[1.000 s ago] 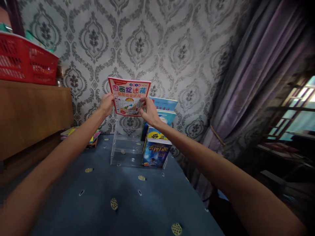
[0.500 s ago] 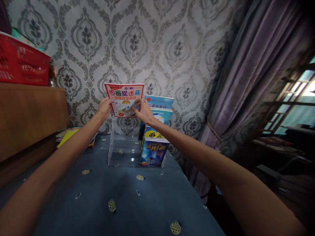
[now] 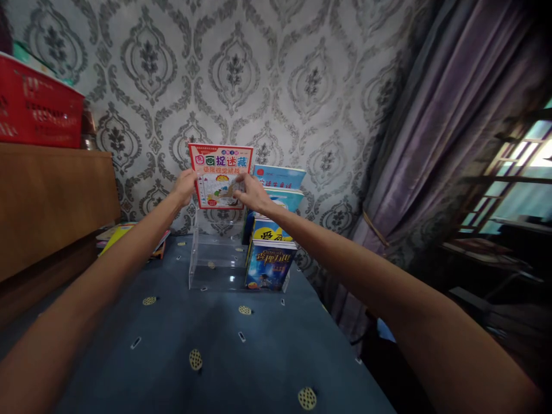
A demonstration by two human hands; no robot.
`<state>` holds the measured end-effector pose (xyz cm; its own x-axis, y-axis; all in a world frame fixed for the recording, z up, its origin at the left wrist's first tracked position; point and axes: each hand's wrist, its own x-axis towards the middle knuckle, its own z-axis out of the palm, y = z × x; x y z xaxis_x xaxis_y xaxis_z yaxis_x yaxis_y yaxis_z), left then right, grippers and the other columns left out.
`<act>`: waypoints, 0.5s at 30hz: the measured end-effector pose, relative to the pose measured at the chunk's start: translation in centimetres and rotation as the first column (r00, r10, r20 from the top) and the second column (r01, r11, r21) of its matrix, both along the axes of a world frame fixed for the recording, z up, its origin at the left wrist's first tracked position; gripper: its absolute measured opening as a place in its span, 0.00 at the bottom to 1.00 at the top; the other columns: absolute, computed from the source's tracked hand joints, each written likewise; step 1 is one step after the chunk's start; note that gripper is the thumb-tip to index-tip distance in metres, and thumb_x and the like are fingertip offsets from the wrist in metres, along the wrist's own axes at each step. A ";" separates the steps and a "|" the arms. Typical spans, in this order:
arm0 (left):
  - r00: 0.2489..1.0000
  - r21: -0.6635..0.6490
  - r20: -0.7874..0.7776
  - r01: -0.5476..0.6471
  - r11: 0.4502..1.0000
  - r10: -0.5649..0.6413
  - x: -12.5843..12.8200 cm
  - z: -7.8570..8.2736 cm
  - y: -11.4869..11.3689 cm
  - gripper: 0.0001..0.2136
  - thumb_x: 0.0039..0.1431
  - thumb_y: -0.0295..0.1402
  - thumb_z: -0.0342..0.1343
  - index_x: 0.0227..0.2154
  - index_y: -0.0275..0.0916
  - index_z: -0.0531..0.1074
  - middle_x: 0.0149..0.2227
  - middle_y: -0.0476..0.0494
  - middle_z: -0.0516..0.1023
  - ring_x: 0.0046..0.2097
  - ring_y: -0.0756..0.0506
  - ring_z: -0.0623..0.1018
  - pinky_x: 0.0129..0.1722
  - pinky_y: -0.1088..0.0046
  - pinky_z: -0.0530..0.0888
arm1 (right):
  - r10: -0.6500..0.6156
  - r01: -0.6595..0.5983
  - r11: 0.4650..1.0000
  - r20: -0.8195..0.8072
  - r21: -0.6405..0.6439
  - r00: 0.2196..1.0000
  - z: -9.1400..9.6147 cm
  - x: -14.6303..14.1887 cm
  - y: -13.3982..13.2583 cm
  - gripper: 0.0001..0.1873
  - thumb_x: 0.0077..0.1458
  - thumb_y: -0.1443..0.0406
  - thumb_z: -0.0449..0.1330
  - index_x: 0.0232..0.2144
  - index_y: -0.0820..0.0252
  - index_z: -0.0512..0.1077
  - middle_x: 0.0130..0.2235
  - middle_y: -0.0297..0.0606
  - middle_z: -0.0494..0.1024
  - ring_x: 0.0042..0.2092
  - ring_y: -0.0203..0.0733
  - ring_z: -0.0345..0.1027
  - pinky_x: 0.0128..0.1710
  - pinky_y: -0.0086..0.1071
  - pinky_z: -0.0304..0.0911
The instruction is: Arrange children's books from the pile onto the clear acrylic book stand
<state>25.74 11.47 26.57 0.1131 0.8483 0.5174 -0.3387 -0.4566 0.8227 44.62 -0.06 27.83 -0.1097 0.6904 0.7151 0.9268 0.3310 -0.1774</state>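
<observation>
Red-bordered and glossy, the picture book (image 3: 219, 175) is held upright, cover towards the camera, above the left column of a clear acrylic display stand (image 3: 214, 256). Its title runs across the top in large multicoloured characters, 图画捉迷藏; the smaller orange line beneath is too blurred to read, and a busy cartoon drawing fills the lower cover.

The left hand (image 3: 184, 187) is closed on the book's left edge, and the right hand (image 3: 252, 192) pinches its lower right part, thumb on the front. Both arms are stretched well forward.

The book's right edge is just beside a light blue book (image 3: 280, 175) on the stand's top tier, which carries red characters that are partly hidden. Below it in the right column stand a second pale blue book (image 3: 288, 199), a yellow-topped book (image 3: 271, 232) with bold black characters cut off by the one in front, and a dark blue book (image 3: 269, 267) with a gold title that is too small to make out.

The stand rests on a blue tablecloth (image 3: 224, 356) dotted with small yellow ovals. To the left lies a low stack of books (image 3: 125, 236), beside a wooden cabinet (image 3: 52, 201) that bears a red plastic basket (image 3: 38, 109). Grey damask wallpaper (image 3: 241, 75) fills the back, with a purple curtain (image 3: 431, 126) on the right.
</observation>
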 end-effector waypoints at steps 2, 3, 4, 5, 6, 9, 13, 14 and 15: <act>0.999 -0.008 -0.045 -0.031 0.999 0.030 0.1 0.3 0.5 0.09 0.48 0.36 0.61 0.31 0.37 0.74 0.30 0.44 0.81 0.34 0.42 0.81 0.33 0.67 0.76 | -0.016 0.017 1.000 0.020 -0.012 1.000 0.2 0.1 0.2 0.19 0.48 0.66 0.56 0.45 0.64 0.68 0.40 0.46 0.74 0.45 0.51 0.65 0.48 0.44 0.64; 0.997 -0.009 -0.063 -0.042 0.999 0.041 0.1 0.4 0.8 0.09 0.49 0.36 0.61 0.31 0.38 0.74 0.30 0.45 0.80 0.34 0.42 0.80 0.32 0.68 0.76 | -0.021 0.021 1.000 0.027 -0.014 0.999 0.3 0.1 0.3 0.19 0.48 0.66 0.56 0.45 0.64 0.68 0.40 0.46 0.75 0.44 0.51 0.65 0.48 0.44 0.64; 0.996 -0.008 -0.078 -0.048 0.999 0.047 0.1 0.5 1.0 0.08 0.49 0.36 0.60 0.32 0.38 0.74 0.29 0.45 0.80 0.33 0.42 0.80 0.31 0.69 0.75 | -0.024 0.024 1.000 0.031 -0.010 0.999 0.4 0.2 0.4 0.19 0.49 0.66 0.56 0.45 0.64 0.68 0.40 0.46 0.75 0.44 0.51 0.66 0.49 0.44 0.64; 0.995 -0.009 -0.091 -0.050 0.999 0.049 0.2 0.7 1.3 0.08 0.49 0.35 0.60 0.32 0.38 0.74 0.29 0.45 0.79 0.33 0.42 0.80 0.31 0.69 0.75 | -0.025 0.025 1.000 0.033 -0.003 0.999 0.5 0.2 0.4 0.18 0.49 0.67 0.56 0.45 0.63 0.68 0.41 0.45 0.75 0.44 0.50 0.66 0.49 0.44 0.64; 0.994 -0.012 -0.102 -0.048 0.999 0.047 0.3 0.8 1.5 0.09 0.49 0.35 0.59 0.33 0.38 0.74 0.29 0.45 0.79 0.33 0.42 0.80 0.30 0.70 0.74 | -0.027 0.027 1.000 0.031 0.007 0.999 0.6 0.2 0.5 0.18 0.49 0.67 0.56 0.44 0.62 0.68 0.41 0.45 0.75 0.44 0.50 0.66 0.49 0.44 0.64; 0.990 -0.033 -0.135 -0.035 0.999 0.031 0.6 1.1 1.8 0.11 0.48 0.37 0.60 0.34 0.39 0.75 0.29 0.45 0.80 0.31 0.43 0.79 0.30 0.70 0.73 | -0.034 0.033 0.999 0.022 0.029 0.999 0.9 0.2 0.4 0.17 0.50 0.67 0.55 0.44 0.62 0.69 0.42 0.46 0.75 0.46 0.51 0.66 0.50 0.45 0.63; 0.985 -0.054 -0.170 -0.007 0.999 -0.003 1.1 0.7 2.1 0.14 0.46 0.39 0.61 0.36 0.38 0.76 0.29 0.45 0.81 0.29 0.45 0.78 0.28 0.73 0.73 | -0.010 0.008 0.997 0.023 0.076 1.000 0.9 0.0 -0.2 0.18 0.50 0.68 0.54 0.45 0.63 0.69 0.44 0.48 0.74 0.46 0.52 0.65 0.50 0.45 0.62; 0.984 -0.059 -0.175 0.013 0.998 -0.023 1.2 0.5 2.2 0.15 0.45 0.39 0.62 0.36 0.38 0.76 0.29 0.45 0.81 0.29 0.45 0.78 0.28 0.73 0.73 | 0.009 -0.012 0.995 0.029 0.094 1.000 0.9 -0.1 -0.5 0.17 0.50 0.68 0.54 0.45 0.63 0.69 0.44 0.48 0.74 0.46 0.51 0.65 0.50 0.45 0.62; 0.983 -0.066 -0.177 0.039 0.997 -0.050 1.4 0.1 2.4 0.15 0.44 0.39 0.62 0.36 0.38 0.77 0.29 0.45 0.82 0.28 0.45 0.78 0.28 0.72 0.74 | 0.031 -0.035 0.993 0.036 0.111 0.999 0.8 -0.1 -0.9 0.17 0.50 0.68 0.54 0.45 0.63 0.69 0.45 0.48 0.74 0.46 0.51 0.65 0.50 0.45 0.62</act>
<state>27.10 13.83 26.67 0.2369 0.8700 0.4323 -0.2026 -0.3910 0.8978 44.49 -0.92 28.60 -0.1567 0.6024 0.7827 0.9199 0.3774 -0.1063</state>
